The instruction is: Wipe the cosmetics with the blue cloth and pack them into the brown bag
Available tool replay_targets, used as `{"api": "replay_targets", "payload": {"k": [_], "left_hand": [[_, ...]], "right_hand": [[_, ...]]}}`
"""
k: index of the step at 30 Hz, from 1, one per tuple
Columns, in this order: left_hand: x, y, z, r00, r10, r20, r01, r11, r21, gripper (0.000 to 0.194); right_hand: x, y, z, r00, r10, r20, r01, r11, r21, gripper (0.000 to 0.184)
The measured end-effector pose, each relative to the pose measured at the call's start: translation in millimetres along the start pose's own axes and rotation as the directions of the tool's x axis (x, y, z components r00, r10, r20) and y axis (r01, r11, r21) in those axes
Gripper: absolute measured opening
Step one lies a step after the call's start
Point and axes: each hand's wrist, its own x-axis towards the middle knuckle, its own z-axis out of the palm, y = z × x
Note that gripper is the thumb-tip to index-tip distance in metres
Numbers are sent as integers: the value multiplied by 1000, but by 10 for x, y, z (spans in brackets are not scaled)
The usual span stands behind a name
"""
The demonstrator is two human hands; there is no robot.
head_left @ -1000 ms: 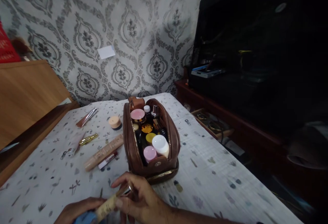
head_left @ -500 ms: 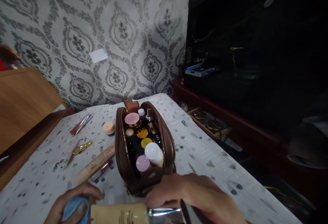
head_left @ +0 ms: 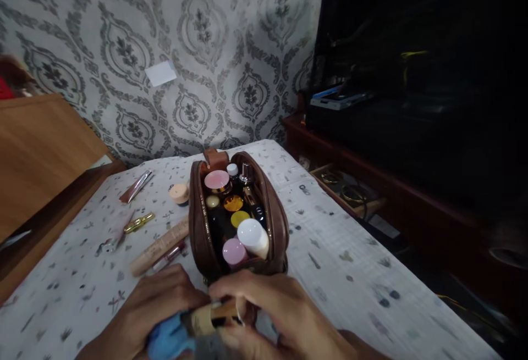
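Note:
In front of the bag my left hand is closed on a blue cloth, which presses against one end of a beige foundation bottle. My right hand grips the other end of the bottle, fingers curled round it; motion blurs the details. Just beyond both hands stands an open brown makeup bag. Inside it are a pink-topped compact, a white-capped container, a pink-capped one, a yellow lid and several smaller bottles.
Left of the bag lie a long beige tube, a lip gloss tube, a gold tube, a small peach-lidded jar and a pinkish tube. A wooden panel borders the left; a dark cabinet borders the right.
The bottle has turned and drawn closer to the bag, and both hands have come together round it. My left hand with the blue cloth has moved right. The view has shifted slightly.

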Motion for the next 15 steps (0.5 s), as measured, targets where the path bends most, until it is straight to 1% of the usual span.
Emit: {"api": "replay_targets", "payload": {"k": [2, 4, 6, 7, 10, 12, 15], "left_hand": [[-36, -1, 15, 995, -49, 87, 52, 998, -30, 27], [-79, -21, 23, 993, -70, 97, 74, 997, -35, 23], [-119, -55, 31, 998, -45, 52, 46, 999, -17, 26], [-137, -77, 37, 1000, -25, 16, 24, 1000, 19, 27], [-187, -167, 64, 996, 54, -76, -40, 984, 175, 29], [-224, -250, 84, 990, 91, -106, -59, 962, 267, 32], [-297, -393, 97, 981, 126, -149, -68, 935, 349, 35]], "right_hand": [[14, -35, 39, 999, 7, -54, -12, 997, -80, 26], [28, -40, 83, 996, -20, -83, 9, 990, -139, 19], [49, -17, 143, 995, -57, -84, 43, 986, -160, 13], [63, -1, 178, 994, -53, -90, 37, 985, -171, 13], [119, 41, 299, 991, -27, -130, 0, 979, -203, 15], [171, 60, 387, 988, -23, -154, -11, 976, -218, 18], [276, 86, 530, 983, -29, -180, -14, 973, -232, 22]]}}
